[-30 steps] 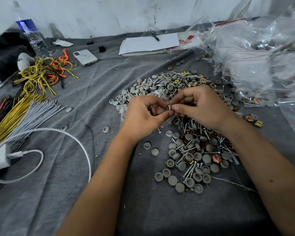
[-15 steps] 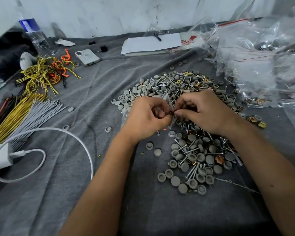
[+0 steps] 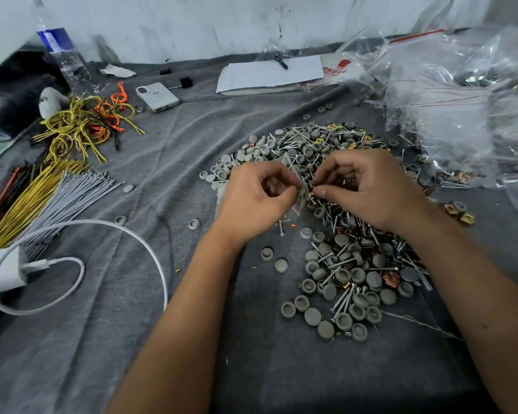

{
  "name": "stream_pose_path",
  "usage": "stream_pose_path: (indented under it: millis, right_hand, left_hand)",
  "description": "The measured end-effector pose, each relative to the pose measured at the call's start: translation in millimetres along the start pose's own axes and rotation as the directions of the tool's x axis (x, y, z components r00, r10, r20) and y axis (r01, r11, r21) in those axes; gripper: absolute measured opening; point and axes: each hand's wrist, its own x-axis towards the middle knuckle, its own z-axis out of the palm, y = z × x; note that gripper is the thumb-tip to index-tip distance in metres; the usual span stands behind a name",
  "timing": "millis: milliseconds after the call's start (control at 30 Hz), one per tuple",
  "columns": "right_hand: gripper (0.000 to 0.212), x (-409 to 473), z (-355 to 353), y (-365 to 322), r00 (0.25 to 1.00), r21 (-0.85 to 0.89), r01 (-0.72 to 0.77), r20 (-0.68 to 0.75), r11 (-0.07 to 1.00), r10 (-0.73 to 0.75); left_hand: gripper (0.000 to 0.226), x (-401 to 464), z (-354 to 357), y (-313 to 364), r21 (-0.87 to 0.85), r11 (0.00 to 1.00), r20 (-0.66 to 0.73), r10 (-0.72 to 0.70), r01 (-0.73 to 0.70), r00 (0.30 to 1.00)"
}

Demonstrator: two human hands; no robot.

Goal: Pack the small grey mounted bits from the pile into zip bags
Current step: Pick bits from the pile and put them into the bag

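Clear zip bag (image 3: 300,195) between two hands (image 3: 308,191)

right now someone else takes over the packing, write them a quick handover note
Left hand: pinches a small clear zip bag at its mouth.
Right hand: pinches small parts at the bag's mouth; which parts is too small to tell.
Pile of grey bits, screws and brass clips lies on the grey cloth, under and around the hands.
Done: filled bags heaped far right.
Left: most of the pile.
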Motion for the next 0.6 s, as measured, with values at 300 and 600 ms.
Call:
stream_pose_path:
  millis: [300,600]
  right_hand:
    - [0.018,-1,17,-11,0.969,-0.086,0.209,-0.113,0.974,-0.217]
    - [0.023,-1,18,-10,0.976,-0.156,0.185,-0.091,0.97,-0.2]
  left_hand:
    - [0.025,0,4,0,-0.066,0.996,0.004,0.062,-0.062,0.998]
    - [0.025,-1,5,1,-0.173,0.982,-0.027,0.077,-0.081,0.997]
